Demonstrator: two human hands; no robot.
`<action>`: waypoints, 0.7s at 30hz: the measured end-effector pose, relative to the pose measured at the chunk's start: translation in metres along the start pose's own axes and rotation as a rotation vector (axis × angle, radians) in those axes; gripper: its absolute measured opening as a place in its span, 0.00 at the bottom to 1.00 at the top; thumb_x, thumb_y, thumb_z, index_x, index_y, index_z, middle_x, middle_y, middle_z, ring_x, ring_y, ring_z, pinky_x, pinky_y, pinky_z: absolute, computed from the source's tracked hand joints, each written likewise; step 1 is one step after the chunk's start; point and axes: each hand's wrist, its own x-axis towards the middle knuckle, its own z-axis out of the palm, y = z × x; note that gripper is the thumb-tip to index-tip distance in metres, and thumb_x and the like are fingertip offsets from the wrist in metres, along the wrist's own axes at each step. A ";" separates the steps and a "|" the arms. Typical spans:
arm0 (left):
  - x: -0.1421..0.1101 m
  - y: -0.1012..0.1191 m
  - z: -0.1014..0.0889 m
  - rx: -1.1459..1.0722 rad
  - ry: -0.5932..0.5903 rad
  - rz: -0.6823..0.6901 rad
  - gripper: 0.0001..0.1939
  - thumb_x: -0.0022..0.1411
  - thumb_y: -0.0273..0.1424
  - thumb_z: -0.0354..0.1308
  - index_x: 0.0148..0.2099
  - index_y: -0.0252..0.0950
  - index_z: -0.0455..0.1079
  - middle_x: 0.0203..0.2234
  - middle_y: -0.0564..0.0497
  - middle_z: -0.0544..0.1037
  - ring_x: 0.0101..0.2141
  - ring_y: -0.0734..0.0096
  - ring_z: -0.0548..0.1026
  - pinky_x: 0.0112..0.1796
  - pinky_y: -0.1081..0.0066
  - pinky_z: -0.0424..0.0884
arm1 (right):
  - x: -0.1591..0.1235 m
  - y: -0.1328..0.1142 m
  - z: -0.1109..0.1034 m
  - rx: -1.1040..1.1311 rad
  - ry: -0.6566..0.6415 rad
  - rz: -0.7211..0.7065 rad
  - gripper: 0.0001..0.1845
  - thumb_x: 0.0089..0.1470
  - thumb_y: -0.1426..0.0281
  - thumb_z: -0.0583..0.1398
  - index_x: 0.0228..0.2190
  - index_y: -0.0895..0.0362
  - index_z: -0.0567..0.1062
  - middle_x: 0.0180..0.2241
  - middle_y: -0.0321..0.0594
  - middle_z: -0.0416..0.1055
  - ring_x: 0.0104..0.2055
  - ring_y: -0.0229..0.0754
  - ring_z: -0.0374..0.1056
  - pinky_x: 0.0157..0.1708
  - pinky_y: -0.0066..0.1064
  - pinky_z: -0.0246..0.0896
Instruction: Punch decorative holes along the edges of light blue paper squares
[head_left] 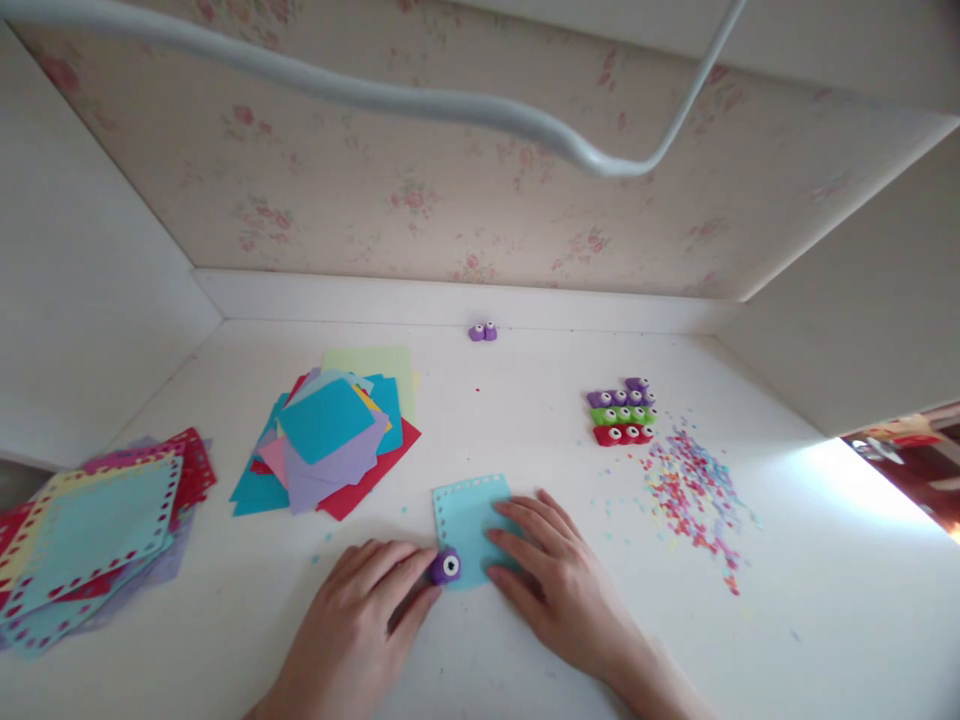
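A light blue sheet of paper (472,510) lies in front of me, with small holes punched along its top and left edges. My left hand (367,590) is closed on a small purple paper punch (448,567) with a white round button, at the lower left edge of the sheet. The punch hides that stretch of the edge. My right hand (551,570) lies on the right part of the sheet, its fingers stretched out and slightly apart, resting on the paper.
Several more punches (624,414) in purple, green and red stand at the right, beside scattered paper confetti (694,490). A pile of coloured sheets (330,420) lies left of centre, and punched sheets (97,530) at far left. Two purple punches (484,332) sit by the wall.
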 end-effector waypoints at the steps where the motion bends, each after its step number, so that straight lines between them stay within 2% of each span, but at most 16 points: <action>1: 0.000 0.000 0.000 0.001 0.000 0.002 0.12 0.68 0.36 0.56 0.52 0.43 0.71 0.41 0.50 0.79 0.39 0.62 0.77 0.41 0.61 0.74 | 0.000 0.000 0.000 0.000 0.001 0.001 0.15 0.62 0.64 0.58 0.49 0.50 0.76 0.54 0.44 0.71 0.59 0.52 0.63 0.62 0.55 0.52; 15: -0.002 -0.001 0.001 0.017 0.003 0.005 0.12 0.68 0.36 0.56 0.51 0.42 0.71 0.40 0.49 0.79 0.38 0.63 0.77 0.42 0.62 0.73 | 0.001 -0.002 -0.003 0.020 -0.009 -0.005 0.14 0.61 0.65 0.59 0.48 0.50 0.76 0.54 0.44 0.70 0.58 0.52 0.64 0.62 0.56 0.52; 21: 0.005 0.006 -0.008 -0.062 -0.009 -0.095 0.15 0.65 0.39 0.59 0.52 0.41 0.70 0.43 0.49 0.77 0.43 0.62 0.75 0.44 0.64 0.73 | 0.001 -0.003 -0.004 0.022 -0.027 0.008 0.14 0.61 0.65 0.60 0.48 0.51 0.75 0.54 0.44 0.70 0.58 0.51 0.63 0.62 0.57 0.51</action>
